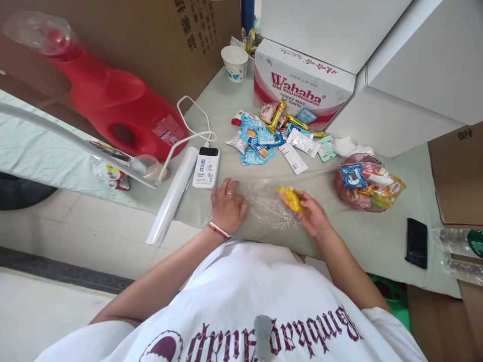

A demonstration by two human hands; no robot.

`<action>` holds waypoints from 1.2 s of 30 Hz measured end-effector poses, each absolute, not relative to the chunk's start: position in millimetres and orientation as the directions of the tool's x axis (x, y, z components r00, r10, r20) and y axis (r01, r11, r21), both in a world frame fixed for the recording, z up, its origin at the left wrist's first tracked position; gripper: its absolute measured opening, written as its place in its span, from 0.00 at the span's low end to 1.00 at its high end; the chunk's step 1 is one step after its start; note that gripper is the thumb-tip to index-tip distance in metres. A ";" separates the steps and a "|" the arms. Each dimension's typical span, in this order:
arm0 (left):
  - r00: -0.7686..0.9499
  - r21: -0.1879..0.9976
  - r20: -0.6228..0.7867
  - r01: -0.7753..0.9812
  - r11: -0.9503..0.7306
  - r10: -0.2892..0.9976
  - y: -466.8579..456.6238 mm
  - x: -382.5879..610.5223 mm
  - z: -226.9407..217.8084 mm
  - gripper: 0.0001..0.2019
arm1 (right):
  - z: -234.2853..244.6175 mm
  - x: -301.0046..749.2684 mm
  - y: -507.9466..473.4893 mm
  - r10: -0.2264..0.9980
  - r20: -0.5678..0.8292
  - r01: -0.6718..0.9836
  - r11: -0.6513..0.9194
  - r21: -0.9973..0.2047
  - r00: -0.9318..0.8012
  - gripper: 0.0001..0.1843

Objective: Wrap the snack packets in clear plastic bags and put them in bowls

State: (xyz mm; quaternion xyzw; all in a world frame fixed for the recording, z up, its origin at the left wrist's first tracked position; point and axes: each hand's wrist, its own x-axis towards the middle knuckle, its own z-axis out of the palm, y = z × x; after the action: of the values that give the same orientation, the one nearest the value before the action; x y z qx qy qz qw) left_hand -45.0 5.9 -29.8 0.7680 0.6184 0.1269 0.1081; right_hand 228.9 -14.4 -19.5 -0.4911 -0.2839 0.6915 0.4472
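My right hand [312,213] grips a small yellow-wrapped snack [290,197], held over the right part of a crinkled sheet of clear plastic film [264,201]. My left hand [229,205] lies palm down at the film's left side, fingers stretched out, holding nothing. Just beyond it is a white power bank [206,168] with a cable plugged in. Farther back on the table lies a heap of small snack packets [260,138], mostly blue, with white sachets [293,158] at its right. A bowl [341,186] filled with wrapped snacks stands to the right.
A red jug [124,105] and a white roll [171,196] are at the left. At the back stand a Wahaha carton [304,83] and a paper cup [234,63]. A black phone [416,243] lies near the right edge, close to clear plastic bottles [453,240].
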 end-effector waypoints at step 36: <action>0.819 0.568 0.061 0.442 -0.694 0.571 1.2 -60.7 -30.3 0.35 | -15.8 273.8 -71.7 0.867 0.070 0.681 0.435 -0.589 -0.494 0.34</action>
State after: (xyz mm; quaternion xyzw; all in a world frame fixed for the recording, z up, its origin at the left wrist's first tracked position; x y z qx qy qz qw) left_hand -60.7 1.2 -30.3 0.9130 0.2772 0.1170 0.2756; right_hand 273.8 -71.7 -15.8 -0.4680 -0.8268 0.2517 0.1846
